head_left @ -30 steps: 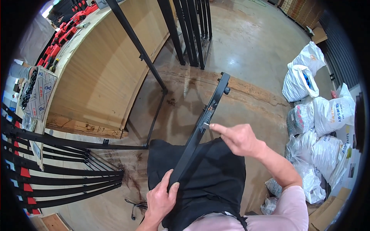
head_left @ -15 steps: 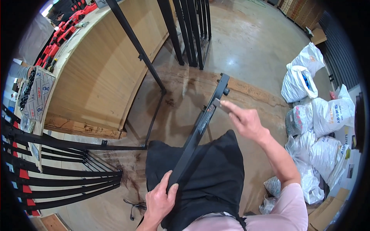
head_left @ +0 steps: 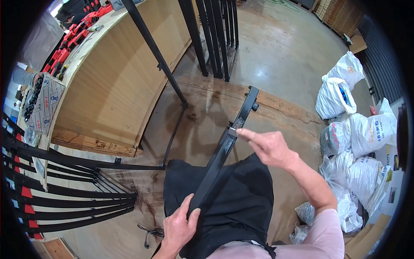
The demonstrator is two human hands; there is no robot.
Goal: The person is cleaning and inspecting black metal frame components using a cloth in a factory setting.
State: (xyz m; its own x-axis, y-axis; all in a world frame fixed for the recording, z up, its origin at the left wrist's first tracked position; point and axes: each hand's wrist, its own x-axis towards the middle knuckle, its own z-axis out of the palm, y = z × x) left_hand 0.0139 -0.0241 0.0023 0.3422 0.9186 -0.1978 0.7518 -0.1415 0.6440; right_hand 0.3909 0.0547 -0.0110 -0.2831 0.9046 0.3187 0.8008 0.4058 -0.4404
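Observation:
A black rectangular metal bar [head_left: 211, 167] slants across my lap from lower left to upper right. Its far end carries a dark round knob [head_left: 255, 106], and pale markings run along its upper face. My left hand [head_left: 179, 226] wraps around the near end, thumb on top. Pinched in the fingers of my right hand [head_left: 274, 149] is a small flat grey piece [head_left: 233, 130], whose edge rests against the bar's upper face by the markings. Its exact kind is not clear. My black apron [head_left: 241, 198] lies under the bar.
A plywood-sided bench [head_left: 108, 77] with red tools [head_left: 71, 41] curves along the left. Black metal frames [head_left: 86, 209] stand at lower left, more black bars [head_left: 211, 39] beyond. Filled white sacks [head_left: 371, 129] pile up at right. A dark cable [head_left: 151, 232] lies near my left hand.
My right hand has slid the small grey piece down along the bar, nearer to me. The left hand keeps its hold on the near end.

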